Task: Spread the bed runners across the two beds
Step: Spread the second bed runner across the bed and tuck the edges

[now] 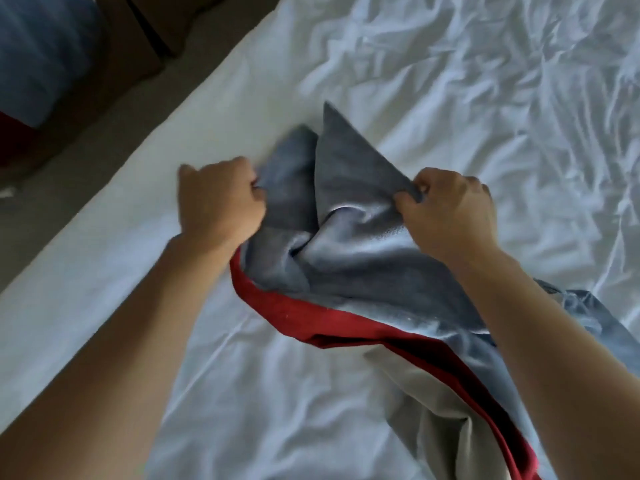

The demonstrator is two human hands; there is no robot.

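Fingers of both hands clamped on bunched bed runner (346,216), rumpled white bed (485,98), perhaps carpet (104,140) beside.

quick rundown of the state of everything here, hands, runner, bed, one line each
left hand: fingers curled, gripping one edge of the bed runner
right hand: pinching the runner's other edge
bed runner: bunched and creased between the hands, not spread, blue-grey face up with red band and pale lining showing, trailing toward the person
white bedsheet: wrinkled on the right, smoother at the left edge
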